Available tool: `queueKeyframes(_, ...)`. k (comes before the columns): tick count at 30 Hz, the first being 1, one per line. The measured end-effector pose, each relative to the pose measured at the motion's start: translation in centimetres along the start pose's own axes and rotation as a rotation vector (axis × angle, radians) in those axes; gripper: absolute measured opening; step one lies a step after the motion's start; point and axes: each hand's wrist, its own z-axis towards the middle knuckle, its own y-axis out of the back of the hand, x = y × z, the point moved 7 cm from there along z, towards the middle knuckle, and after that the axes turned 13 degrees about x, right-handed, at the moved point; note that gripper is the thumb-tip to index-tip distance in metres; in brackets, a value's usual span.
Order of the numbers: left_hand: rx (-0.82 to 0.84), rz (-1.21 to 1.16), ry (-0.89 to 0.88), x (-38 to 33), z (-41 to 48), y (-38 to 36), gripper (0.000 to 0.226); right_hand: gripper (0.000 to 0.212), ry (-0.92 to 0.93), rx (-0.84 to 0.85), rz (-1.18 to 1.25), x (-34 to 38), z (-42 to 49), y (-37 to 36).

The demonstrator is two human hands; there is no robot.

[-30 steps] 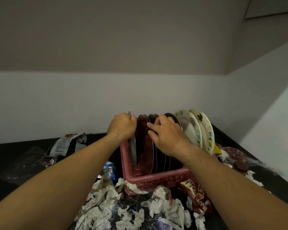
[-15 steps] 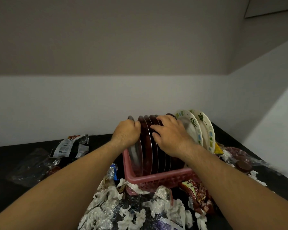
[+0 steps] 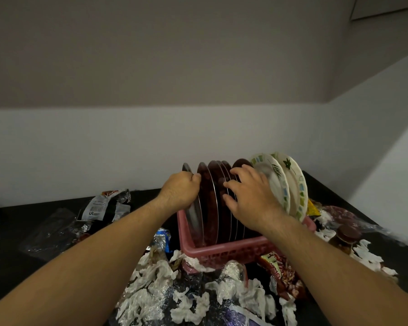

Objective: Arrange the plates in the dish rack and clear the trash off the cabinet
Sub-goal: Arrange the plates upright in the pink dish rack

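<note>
A pink plastic dish rack (image 3: 224,251) stands on the black cabinet top (image 3: 14,231) against the wall. Several dark brown plates (image 3: 211,201) stand upright in it, with two white patterned plates (image 3: 290,184) leaning at its right end. My left hand (image 3: 180,191) is shut on the rim of the leftmost metal plate (image 3: 193,220). My right hand (image 3: 250,196) is spread, fingers touching the rims of the dark plates, gripping nothing. Torn white tissue (image 3: 186,300) and wrappers lie in front of the rack.
A silver and black snack wrapper (image 3: 104,204) and a clear plastic bag (image 3: 50,231) lie at the left. A red snack packet (image 3: 280,271), a small brown-lidded jar (image 3: 344,237) and more tissue scraps sit at the right. Walls close the back and right side.
My left hand has slid the metal plate slightly left and lower in the rack. My right hand has loosened from the dark plates and spread its fingers over their rims.
</note>
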Motion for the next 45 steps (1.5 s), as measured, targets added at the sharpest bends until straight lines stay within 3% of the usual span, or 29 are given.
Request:
queueKeyframes(9,0.068,-0.003,-0.009,-0.2,-1.0,-0.3,0.043,0.035,0.061,-0.163,0.075,1.7,-0.2,3.0)
queueKeyframes(14,0.110,0.025,-0.062,0.1,-2.4,-1.4,0.035,0.034,0.052,-0.159,0.117,2.1,0.0,3.0)
queueKeyframes(24,-0.284,0.130,-0.138,-3.0,-3.6,2.3,0.042,0.033,0.022,-0.178,0.118,1.9,0.3,3.3)
queueKeyframes(30,-0.300,0.058,-0.060,-2.9,-2.6,1.8,0.040,0.033,0.025,-0.192,0.124,1.6,-0.1,3.6)
queueKeyframes(36,-0.190,-0.023,-0.021,-0.6,-2.4,-1.7,0.036,0.034,0.014,-0.175,0.118,1.0,-0.4,3.3)
queueKeyframes(45,-0.160,0.157,-0.102,-0.3,-2.7,-2.2,0.053,0.037,0.004,-0.151,0.128,0.3,-0.5,2.9)
